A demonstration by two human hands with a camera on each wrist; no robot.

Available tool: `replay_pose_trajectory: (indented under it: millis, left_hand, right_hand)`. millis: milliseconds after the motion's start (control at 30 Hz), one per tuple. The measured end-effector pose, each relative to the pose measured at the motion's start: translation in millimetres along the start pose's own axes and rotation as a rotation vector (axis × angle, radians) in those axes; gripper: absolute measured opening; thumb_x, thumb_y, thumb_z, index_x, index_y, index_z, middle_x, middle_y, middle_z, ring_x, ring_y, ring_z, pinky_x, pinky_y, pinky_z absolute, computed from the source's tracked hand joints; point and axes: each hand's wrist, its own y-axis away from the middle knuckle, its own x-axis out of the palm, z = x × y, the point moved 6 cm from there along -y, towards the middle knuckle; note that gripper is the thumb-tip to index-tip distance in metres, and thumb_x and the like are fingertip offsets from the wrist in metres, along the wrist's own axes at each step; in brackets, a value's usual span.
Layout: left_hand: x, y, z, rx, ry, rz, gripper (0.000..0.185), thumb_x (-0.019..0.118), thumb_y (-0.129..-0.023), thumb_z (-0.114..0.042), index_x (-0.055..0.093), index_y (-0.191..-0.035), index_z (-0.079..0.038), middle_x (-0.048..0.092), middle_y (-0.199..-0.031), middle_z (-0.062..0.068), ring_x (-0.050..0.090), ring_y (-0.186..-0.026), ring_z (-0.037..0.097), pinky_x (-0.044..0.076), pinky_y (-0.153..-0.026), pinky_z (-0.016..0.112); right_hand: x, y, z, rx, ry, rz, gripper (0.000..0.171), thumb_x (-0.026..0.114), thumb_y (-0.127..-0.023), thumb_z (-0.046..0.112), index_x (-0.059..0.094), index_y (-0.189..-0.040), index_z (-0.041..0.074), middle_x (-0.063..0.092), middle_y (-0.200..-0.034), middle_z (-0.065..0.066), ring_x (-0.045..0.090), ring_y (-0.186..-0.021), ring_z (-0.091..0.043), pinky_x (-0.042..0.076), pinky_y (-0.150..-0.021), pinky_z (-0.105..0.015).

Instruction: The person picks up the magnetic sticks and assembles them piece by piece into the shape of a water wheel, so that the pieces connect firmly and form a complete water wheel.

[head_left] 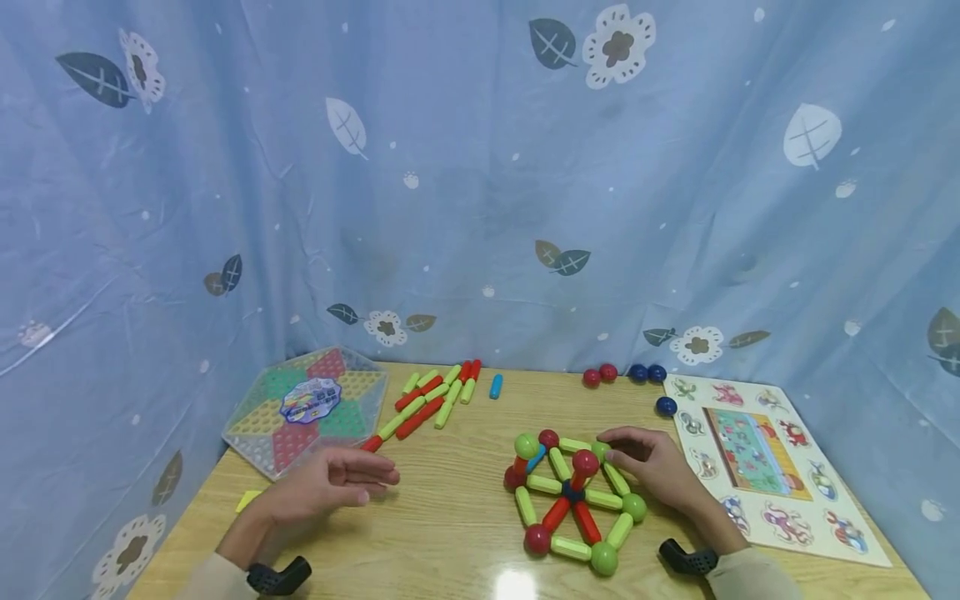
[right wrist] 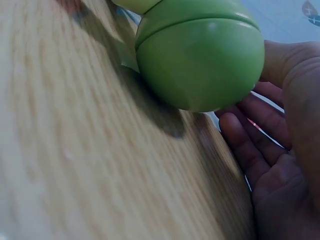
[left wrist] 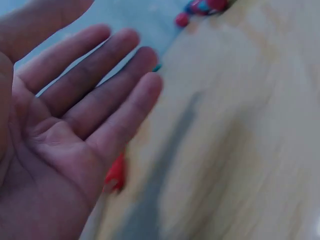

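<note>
A flat wheel of green and red magnetic sticks and balls [head_left: 572, 492] lies on the wooden table [head_left: 450, 533], with a short raised part at its upper left. My right hand [head_left: 652, 467] rests at the wheel's upper right corner, thumb and fingers curled and pinching a green ball [head_left: 600, 450] there. In the right wrist view another green ball [right wrist: 200, 55] fills the frame in front of my right hand [right wrist: 270, 150]. My left hand [head_left: 330, 487] hovers open, fingers straight, left of the wheel and holds nothing [left wrist: 75, 125]. A red stick [left wrist: 116, 175] lies just beyond it.
A hexagonal checkers board [head_left: 307, 408] sits at the back left, with loose red and green sticks [head_left: 431, 396] and a blue stick [head_left: 496, 386] beside it. Red balls [head_left: 600, 375] and blue balls [head_left: 647, 372] lie near a picture puzzle board [head_left: 757, 458]. A blue curtain [head_left: 480, 208] closes in the table.
</note>
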Motion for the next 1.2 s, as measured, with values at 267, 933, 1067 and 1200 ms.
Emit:
replay_pose_trajectory:
  millis: [267, 933, 1067, 1200]
  left_hand:
    - [-39.6, 23.4, -16.3, -0.068, -0.282, -0.161, 0.044, 0.060, -0.110, 0.001, 0.056, -0.153, 0.010, 0.064, -0.151, 0.027, 0.071, -0.133, 0.031, 0.063, -0.100, 0.032]
    - [7.9, -33.8, -0.4, -0.309, -1.428, -0.756, 0.022, 0.088, -0.092, -0.012, 0.073, -0.100, 0.002, 0.062, -0.082, 0.012, 0.061, -0.068, 0.025, 0.055, -0.058, 0.042]
    - [13.2, -38.2, -3.0, -0.321, -1.490, -0.741, 0.015, 0.082, -0.092, -0.005, 0.069, -0.090, 0.003, 0.060, -0.076, 0.014, 0.063, -0.063, 0.031, 0.055, -0.052, 0.045]
    - [16.4, -34.1, -8.6, -0.349, -1.439, -0.746, 0.010, 0.079, -0.093, -0.003, 0.071, -0.088, 0.001, 0.062, -0.077, 0.014, 0.065, -0.067, 0.031, 0.057, -0.057, 0.047]
  right_hand:
    - [-0.8, 0.1, -0.9, -0.016, -0.015, -0.009, 0.024, 0.074, -0.105, 0.009, 0.077, -0.128, 0.004, 0.078, -0.125, -0.020, 0.076, -0.103, -0.006, 0.062, -0.084, -0.025]
    - [-0.1, 1.4, 1.4, -0.007, -0.012, -0.020, 0.023, 0.074, -0.105, 0.010, 0.078, -0.127, 0.005, 0.079, -0.123, -0.018, 0.076, -0.103, -0.006, 0.062, -0.085, -0.025]
    - [-1.2, 1.5, 2.2, 0.003, -0.002, -0.033, 0.023, 0.074, -0.104, 0.009, 0.078, -0.126, 0.005, 0.079, -0.122, -0.017, 0.076, -0.101, -0.006, 0.062, -0.084, -0.024]
    - [-0.4, 1.1, 2.9, 0.008, -0.009, -0.016, 0.023, 0.074, -0.105, 0.011, 0.078, -0.127, 0.005, 0.079, -0.123, -0.018, 0.076, -0.102, -0.007, 0.062, -0.085, -0.025]
